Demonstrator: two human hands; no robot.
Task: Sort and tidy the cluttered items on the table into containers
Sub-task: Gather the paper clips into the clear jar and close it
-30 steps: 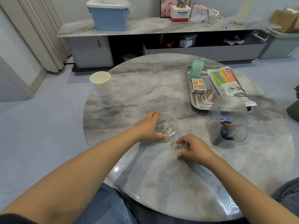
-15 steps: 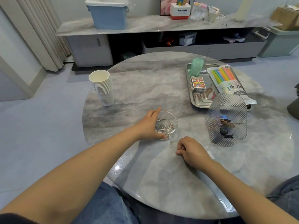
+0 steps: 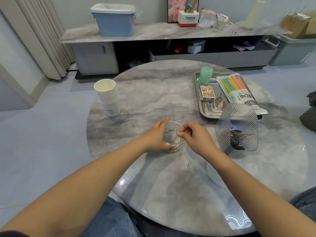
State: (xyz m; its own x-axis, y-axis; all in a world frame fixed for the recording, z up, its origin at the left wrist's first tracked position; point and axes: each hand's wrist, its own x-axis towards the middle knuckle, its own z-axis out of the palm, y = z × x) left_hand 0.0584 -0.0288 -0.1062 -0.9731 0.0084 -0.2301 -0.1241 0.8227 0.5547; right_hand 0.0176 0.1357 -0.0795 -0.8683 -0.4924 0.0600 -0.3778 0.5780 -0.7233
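Our right hand (image 3: pixel 196 135) had risen from the table to pinch paper clips over the glass bowl (image 3: pixel 172 134), which our left hand (image 3: pixel 157 136) gripped, so only two loose clips (image 3: pixel 179 156) remained just below both hands.

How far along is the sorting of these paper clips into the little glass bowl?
Mostly done: the glass bowl already holds a pile of clips. In hand: the left hand grips the bowl while the right hand pinches something small above it. Left: two loose paper clips on the table nearby.
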